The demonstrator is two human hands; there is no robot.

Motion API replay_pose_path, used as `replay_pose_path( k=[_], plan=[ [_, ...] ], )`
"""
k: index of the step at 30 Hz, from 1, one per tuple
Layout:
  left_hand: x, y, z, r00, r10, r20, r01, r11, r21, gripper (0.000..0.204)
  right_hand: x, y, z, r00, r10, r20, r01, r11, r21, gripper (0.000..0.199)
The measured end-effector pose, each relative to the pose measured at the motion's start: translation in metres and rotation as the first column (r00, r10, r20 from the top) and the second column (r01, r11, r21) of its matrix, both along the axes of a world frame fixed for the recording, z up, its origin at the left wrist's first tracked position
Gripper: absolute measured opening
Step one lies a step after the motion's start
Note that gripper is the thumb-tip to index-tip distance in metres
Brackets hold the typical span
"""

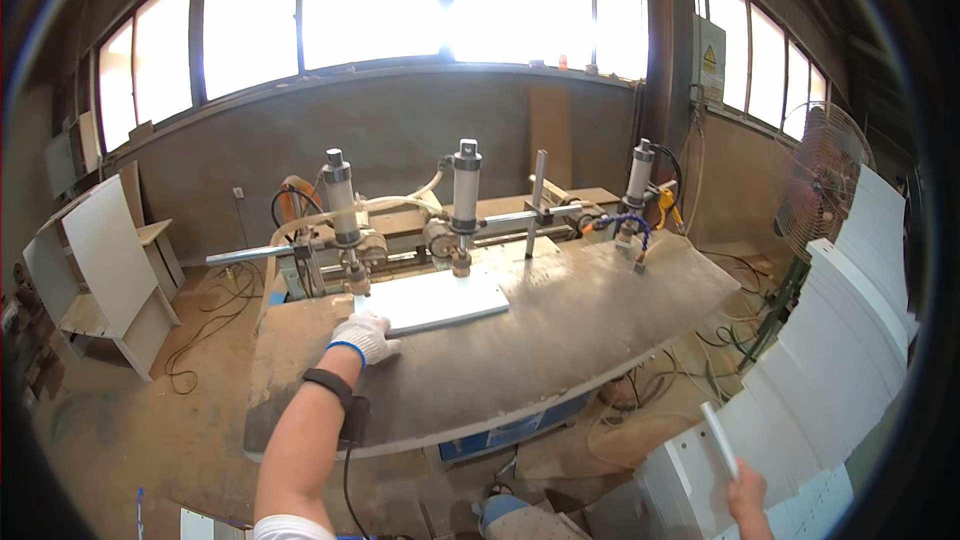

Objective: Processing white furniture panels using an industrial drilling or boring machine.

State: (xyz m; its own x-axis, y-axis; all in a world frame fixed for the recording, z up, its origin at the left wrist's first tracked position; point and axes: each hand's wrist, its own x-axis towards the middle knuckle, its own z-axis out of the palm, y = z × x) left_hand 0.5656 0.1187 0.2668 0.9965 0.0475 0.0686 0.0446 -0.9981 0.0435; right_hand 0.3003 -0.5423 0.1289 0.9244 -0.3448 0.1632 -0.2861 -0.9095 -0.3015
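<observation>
My left hand (pixel 364 339), in a white knitted glove with a blue cuff, is closed at the near left corner of a white panel (pixel 440 302). The panel lies flat on the grey worktop (pixel 560 315), under two upright metal cylinders (pixel 467 202) of a clamping or drilling machine. At the lower right, my bare right hand (pixel 747 492) grips the lower end of a narrow white board (pixel 718 440), which stands tilted beside stacked white panels (pixel 800 380). Its full shape cannot be made out.
A third cylinder (pixel 638 178) and a blue coiled hose (pixel 625 224) stand at the worktop's right. A caged fan (pixel 822 175) is at the far right. White boards (pixel 105 250) lean at the left. Cables (pixel 225 320) cross the floor, and a dark cord (pixel 348 485) hangs by my left forearm.
</observation>
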Motion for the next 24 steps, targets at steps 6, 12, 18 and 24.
replay_pose_path(
  k=[6, 12, 18, 24],
  plan=[
    [0.039, 0.003, 0.0, 0.988, 0.086, -0.13, -0.073, 0.992, 0.1, 0.054, 0.072, 0.061, 0.09, 0.83, 0.233, 0.506, -0.348, 0.926, 0.146, 0.043],
    [-0.052, -0.028, 0.01, 0.996, -0.055, -0.069, 0.054, 0.998, -0.018, 0.056, 0.245, 0.215, 0.154, 0.303, 0.803, 0.514, -0.831, 0.486, -0.271, 0.048],
    [-0.266, 0.012, -0.044, 0.934, -0.096, 0.343, 0.025, 0.978, 0.205, 0.044, 0.348, 0.358, 0.114, 0.172, 0.958, 0.228, -0.903, 0.246, -0.352, 0.043],
    [-0.503, 0.07, -0.173, 0.863, 0.439, 0.251, -0.463, 0.886, 0.041, 0.051, 0.432, 0.423, 0.077, 0.132, 0.991, 0.021, -0.973, 0.134, -0.19, 0.048]
  ],
)
